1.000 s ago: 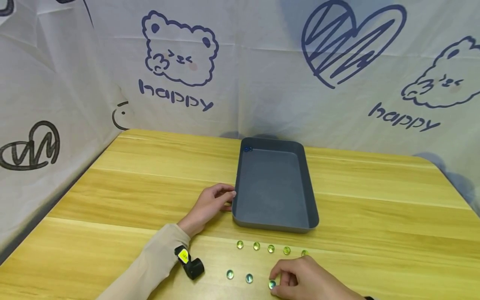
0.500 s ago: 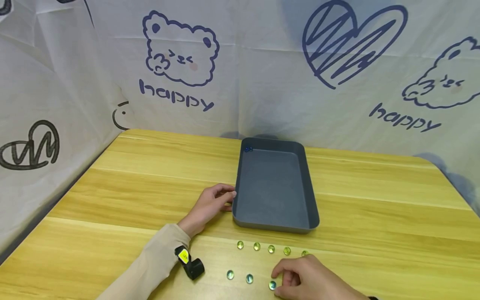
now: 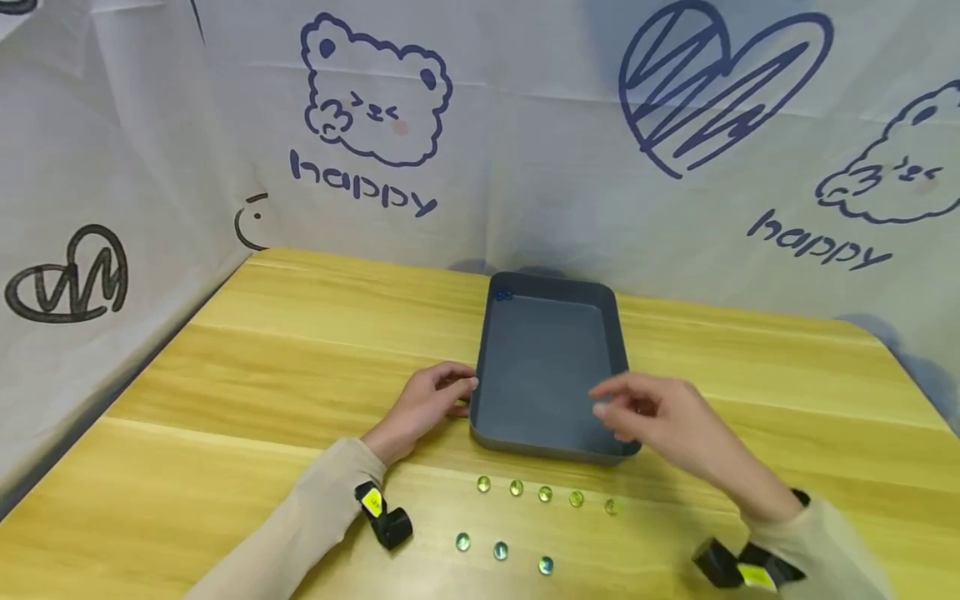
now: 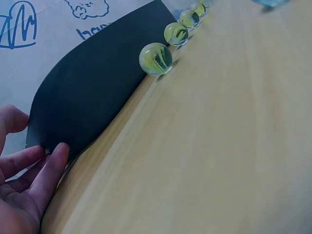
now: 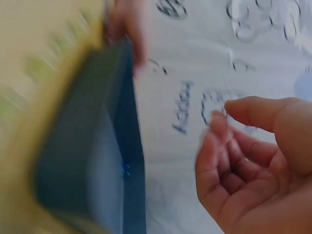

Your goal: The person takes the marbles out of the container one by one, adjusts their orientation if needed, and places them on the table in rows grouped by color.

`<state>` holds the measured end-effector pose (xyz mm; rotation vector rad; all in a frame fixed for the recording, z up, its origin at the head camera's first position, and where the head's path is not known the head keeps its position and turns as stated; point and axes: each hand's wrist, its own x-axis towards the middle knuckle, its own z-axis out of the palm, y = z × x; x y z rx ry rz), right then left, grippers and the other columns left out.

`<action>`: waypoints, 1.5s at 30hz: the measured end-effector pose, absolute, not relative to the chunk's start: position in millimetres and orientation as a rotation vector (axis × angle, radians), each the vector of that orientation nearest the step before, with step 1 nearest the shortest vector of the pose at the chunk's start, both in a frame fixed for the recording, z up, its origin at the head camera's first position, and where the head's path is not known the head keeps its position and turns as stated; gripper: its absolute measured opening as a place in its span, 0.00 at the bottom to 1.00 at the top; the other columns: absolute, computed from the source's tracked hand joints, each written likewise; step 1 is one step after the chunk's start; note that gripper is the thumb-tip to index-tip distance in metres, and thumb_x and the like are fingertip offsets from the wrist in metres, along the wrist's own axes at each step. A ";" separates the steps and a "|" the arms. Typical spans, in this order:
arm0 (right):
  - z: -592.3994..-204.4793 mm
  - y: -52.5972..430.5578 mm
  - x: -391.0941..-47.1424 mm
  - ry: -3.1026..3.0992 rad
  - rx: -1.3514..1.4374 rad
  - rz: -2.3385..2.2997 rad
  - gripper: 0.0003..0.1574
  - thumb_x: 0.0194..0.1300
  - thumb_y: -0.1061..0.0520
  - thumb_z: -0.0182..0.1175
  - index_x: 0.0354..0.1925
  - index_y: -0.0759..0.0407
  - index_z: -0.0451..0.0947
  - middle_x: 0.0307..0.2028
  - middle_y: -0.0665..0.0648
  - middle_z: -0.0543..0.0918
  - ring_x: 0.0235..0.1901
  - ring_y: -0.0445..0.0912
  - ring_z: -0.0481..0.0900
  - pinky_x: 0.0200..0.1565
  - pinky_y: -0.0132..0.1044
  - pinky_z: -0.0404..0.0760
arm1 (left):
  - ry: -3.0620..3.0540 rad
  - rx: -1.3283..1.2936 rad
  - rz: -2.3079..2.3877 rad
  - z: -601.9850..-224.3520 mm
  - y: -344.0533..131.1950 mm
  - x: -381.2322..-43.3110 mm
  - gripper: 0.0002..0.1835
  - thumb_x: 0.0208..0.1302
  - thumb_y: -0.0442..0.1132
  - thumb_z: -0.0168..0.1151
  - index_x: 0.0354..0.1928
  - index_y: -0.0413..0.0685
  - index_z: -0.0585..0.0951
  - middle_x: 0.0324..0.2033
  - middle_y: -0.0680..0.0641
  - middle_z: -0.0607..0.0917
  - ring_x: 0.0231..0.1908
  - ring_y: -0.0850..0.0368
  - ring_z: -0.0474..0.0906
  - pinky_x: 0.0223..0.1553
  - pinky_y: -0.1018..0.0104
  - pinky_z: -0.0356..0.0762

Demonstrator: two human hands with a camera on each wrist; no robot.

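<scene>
My left hand (image 3: 426,404) rests against the left wall of a dark grey rectangular tray (image 3: 551,454), its fingertips touching the outside of the wall in the left wrist view. Above the tray's right edge is my right hand (image 3: 667,417), with bent fingers; no object shows between thumb and fingertips (image 5: 219,124). Several yellow-green glass marbles (image 3: 545,494) stand in a row in front of the tray. Nearer to me lie three bluish marbles (image 3: 501,550). Small dark blue marbles (image 3: 503,296) sit together in the tray's far left corner.
The wooden table (image 3: 247,375) reaches back to a white cloth (image 3: 525,167) printed with bears, hearts and lettering. A second stretch of cloth hangs along the left side. Each wrist carries a black camera mount (image 3: 390,525).
My right hand has moved from beside the rightmost bluish marble up and away to the tray's right edge; that marble stays on the table. The left hand stays at the tray. The head view shifts slightly.
</scene>
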<state>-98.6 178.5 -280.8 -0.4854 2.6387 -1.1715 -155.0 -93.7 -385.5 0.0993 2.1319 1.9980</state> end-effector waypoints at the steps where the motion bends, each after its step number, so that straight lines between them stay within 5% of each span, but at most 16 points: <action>1: -275.5 178.7 -113.0 2.633 -0.465 -1.172 0.22 0.62 0.44 0.56 0.48 0.57 0.76 0.25 0.54 0.77 0.24 0.50 0.74 0.23 0.38 0.75 | 2.135 0.093 2.000 -385.2 -94.3 -155.2 0.15 0.63 0.37 0.56 0.50 0.37 0.76 0.41 0.42 0.79 0.38 0.53 0.76 0.36 0.63 0.80; 9: -266.4 168.2 -230.5 2.514 -0.414 -1.291 0.25 0.63 0.45 0.54 0.51 0.60 0.74 0.29 0.59 0.74 0.25 0.50 0.68 0.30 0.38 0.73 | 2.140 0.095 1.999 -383.7 -97.2 -155.5 0.16 0.63 0.37 0.56 0.50 0.37 0.76 0.40 0.42 0.79 0.37 0.52 0.76 0.36 0.63 0.80; 16: -300.5 141.1 -280.0 2.600 -0.210 -1.246 0.21 0.64 0.50 0.54 0.45 0.67 0.78 0.29 0.60 0.80 0.22 0.45 0.72 0.31 0.40 0.76 | 2.135 0.096 1.994 -382.9 -94.5 -154.2 0.16 0.63 0.37 0.56 0.50 0.37 0.76 0.40 0.42 0.79 0.38 0.53 0.76 0.36 0.63 0.80; 32: -351.5 97.2 -309.0 2.704 -0.185 -1.268 0.16 0.64 0.56 0.55 0.46 0.62 0.80 0.27 0.59 0.80 0.20 0.43 0.74 0.24 0.33 0.77 | 2.097 0.110 2.024 -383.8 -95.7 -154.3 0.15 0.62 0.35 0.56 0.49 0.36 0.76 0.40 0.42 0.79 0.38 0.54 0.77 0.36 0.62 0.80; 45: -350.8 81.9 -311.6 2.763 -0.178 -1.164 0.14 0.62 0.54 0.58 0.39 0.64 0.82 0.26 0.58 0.79 0.18 0.44 0.73 0.22 0.32 0.76 | 2.090 0.108 2.016 -381.7 -97.1 -153.3 0.14 0.63 0.34 0.55 0.49 0.35 0.76 0.42 0.41 0.78 0.36 0.54 0.77 0.36 0.63 0.80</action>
